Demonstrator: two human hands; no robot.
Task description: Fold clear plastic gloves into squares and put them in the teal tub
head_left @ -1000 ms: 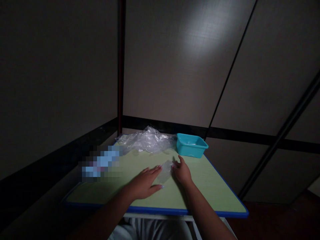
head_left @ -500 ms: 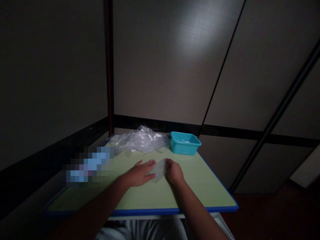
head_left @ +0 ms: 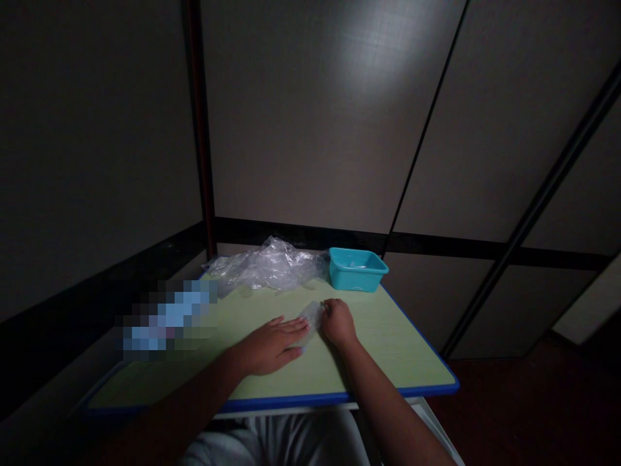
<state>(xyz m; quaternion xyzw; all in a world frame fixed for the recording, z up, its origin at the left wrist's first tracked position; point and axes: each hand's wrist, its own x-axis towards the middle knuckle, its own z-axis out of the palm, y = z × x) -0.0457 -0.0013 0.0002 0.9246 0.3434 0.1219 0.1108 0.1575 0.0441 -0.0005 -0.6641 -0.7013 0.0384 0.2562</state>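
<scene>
Dark wall (head_left: 301, 142), green worktop (head_left: 398, 356). Small translucent plastic sheet (head_left: 314, 316) mid-worktop: left hand (head_left: 272, 347) flattened over near side, right hand (head_left: 338, 321) curled at edge, grip unclear. Probably smoothing step; next move needs light pressure.

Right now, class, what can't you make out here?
Head view, all:
Blue object: blocky pixels hide what it is.
Small plastic piece: left hand covers part.
Right hand: its curled fingers hide any grip.
Teal basin: front wall hides its lower inside.
Grey trousers: cut off by the bottom edge.
</scene>
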